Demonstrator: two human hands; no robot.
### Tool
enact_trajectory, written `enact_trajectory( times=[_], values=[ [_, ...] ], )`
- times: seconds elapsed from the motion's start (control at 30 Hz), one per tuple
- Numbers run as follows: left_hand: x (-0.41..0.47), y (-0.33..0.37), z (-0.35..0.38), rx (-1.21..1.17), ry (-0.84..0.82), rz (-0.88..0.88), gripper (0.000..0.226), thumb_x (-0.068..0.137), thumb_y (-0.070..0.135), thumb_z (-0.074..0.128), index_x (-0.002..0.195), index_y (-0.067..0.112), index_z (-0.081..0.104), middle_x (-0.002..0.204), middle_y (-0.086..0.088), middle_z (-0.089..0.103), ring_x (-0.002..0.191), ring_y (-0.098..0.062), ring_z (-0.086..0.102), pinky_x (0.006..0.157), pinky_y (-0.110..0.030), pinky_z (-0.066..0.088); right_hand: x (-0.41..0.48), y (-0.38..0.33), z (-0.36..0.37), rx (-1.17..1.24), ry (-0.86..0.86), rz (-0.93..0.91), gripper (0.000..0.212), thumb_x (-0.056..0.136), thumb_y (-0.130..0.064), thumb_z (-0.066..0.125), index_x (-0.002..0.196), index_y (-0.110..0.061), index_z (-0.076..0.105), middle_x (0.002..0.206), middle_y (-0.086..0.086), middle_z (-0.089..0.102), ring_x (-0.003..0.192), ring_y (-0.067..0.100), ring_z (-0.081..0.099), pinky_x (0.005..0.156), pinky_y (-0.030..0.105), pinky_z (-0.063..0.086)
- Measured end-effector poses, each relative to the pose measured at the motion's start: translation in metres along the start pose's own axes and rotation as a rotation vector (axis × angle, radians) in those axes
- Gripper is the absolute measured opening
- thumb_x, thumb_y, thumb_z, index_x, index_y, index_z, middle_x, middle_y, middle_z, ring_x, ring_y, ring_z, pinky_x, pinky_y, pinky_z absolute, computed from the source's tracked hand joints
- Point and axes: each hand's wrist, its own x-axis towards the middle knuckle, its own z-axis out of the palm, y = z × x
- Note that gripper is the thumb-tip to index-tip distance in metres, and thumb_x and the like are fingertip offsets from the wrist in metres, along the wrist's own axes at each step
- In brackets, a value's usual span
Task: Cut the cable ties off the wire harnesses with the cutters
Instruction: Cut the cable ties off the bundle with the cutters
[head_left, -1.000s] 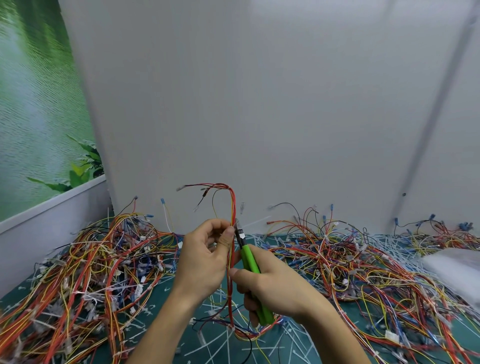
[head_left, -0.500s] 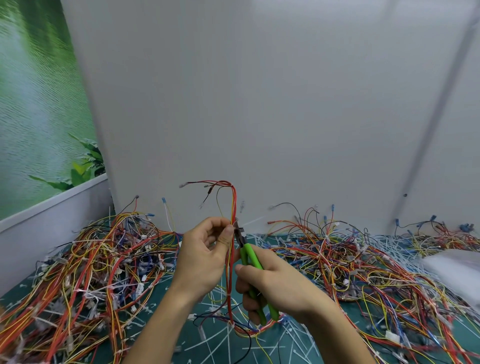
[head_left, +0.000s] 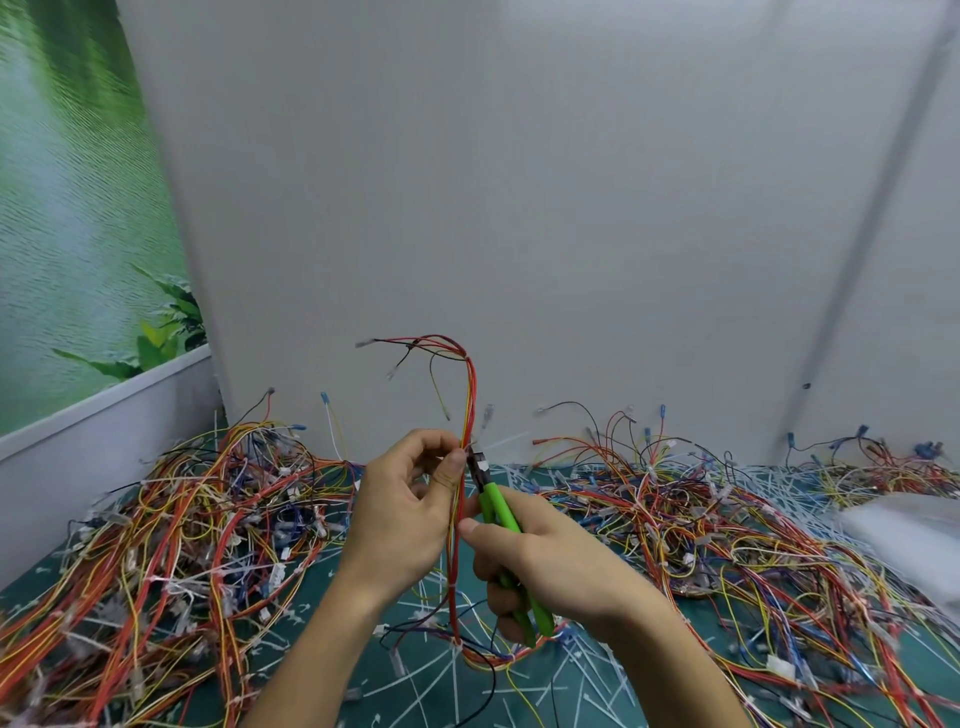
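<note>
The wire harness (head_left: 469, 395) stood upright, pinched in the left hand (head_left: 400, 519). The right hand (head_left: 550, 566) gripped the green cutters (head_left: 493, 509). Best to snip only the tie, never the wires.

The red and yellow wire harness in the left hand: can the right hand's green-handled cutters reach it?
Likely yes: the right hand holds the green-handled cutters beside the red wire harness; nothing between.

Harness (head_left: 469, 395) stands upright at centre over the table (head_left: 332, 623). The left hand (head_left: 400, 514) pinches it from the left, and the right hand (head_left: 545, 566) holds the cutters (head_left: 498, 512) on its right, tip against the bundle. Left pile (head_left: 182, 519) and right pile (head_left: 727, 519) flank the hands; cut ties (head_left: 410, 686) lie nearest, the wall panel (head_left: 519, 208) behind.
</note>
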Motion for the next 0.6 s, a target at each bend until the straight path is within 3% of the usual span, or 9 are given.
enact_trajectory(
  times=[0.13,0.27,0.43,0.5,0.6],
  values=[
    [0.0000,-0.0003,-0.0021,0.023,-0.002,0.016,0.006,0.090,0.038,0.064,0.095,0.035,0.066,0.092,0.015,0.071,0.088,-0.010,0.070,0.075,-0.020,0.057,-0.0019,-0.0018,-0.0025,0.022,-0.043,0.003,0.011,0.104,-0.021,0.054,0.107,-0.010,0.052,0.066,-0.002,0.044,0.047,0.013,0.042,0.045,0.026,0.043],
    [-0.0001,0.0009,-0.0036,0.026,-0.011,0.018,0.005,0.092,0.033,0.065,0.095,0.037,0.066,0.091,0.013,0.071,0.087,-0.013,0.070,0.070,-0.020,0.057,-0.0033,-0.0041,-0.0009,0.042,-0.048,0.002,0.023,0.098,-0.024,0.059,0.110,-0.006,0.051,0.065,-0.002,0.046,0.048,0.015,0.044,0.045,0.028,0.046],
    [-0.0008,0.0008,-0.0053,0.059,-0.041,0.019,0.005,0.093,0.031,0.065,0.094,0.036,0.066,0.089,0.013,0.070,0.084,-0.013,0.069,0.073,-0.036,0.061,-0.0033,-0.0060,0.0019,0.053,-0.072,0.011,0.042,0.095,-0.036,0.064,0.119,-0.004,0.050,0.075,0.001,0.046,0.058,0.017,0.050,0.058,0.038,0.055],
    [-0.0007,0.0011,-0.0055,0.067,-0.048,0.024,0.005,0.092,0.036,0.063,0.095,0.035,0.066,0.090,0.013,0.070,0.086,-0.013,0.068,0.073,-0.034,0.060,-0.0032,-0.0052,0.0025,0.045,-0.070,0.011,0.041,0.097,-0.037,0.064,0.119,-0.005,0.050,0.076,0.001,0.046,0.059,0.017,0.051,0.059,0.039,0.056],
    [0.0000,0.0021,-0.0065,0.063,-0.053,0.038,0.005,0.091,0.038,0.061,0.095,0.037,0.065,0.089,0.014,0.069,0.086,-0.012,0.067,0.066,-0.019,0.055,-0.0021,-0.0032,0.0021,-0.014,-0.052,-0.017,0.018,0.105,-0.026,0.058,0.110,-0.010,0.052,0.072,0.000,0.046,0.054,0.017,0.049,0.055,0.037,0.053]
  ],
)
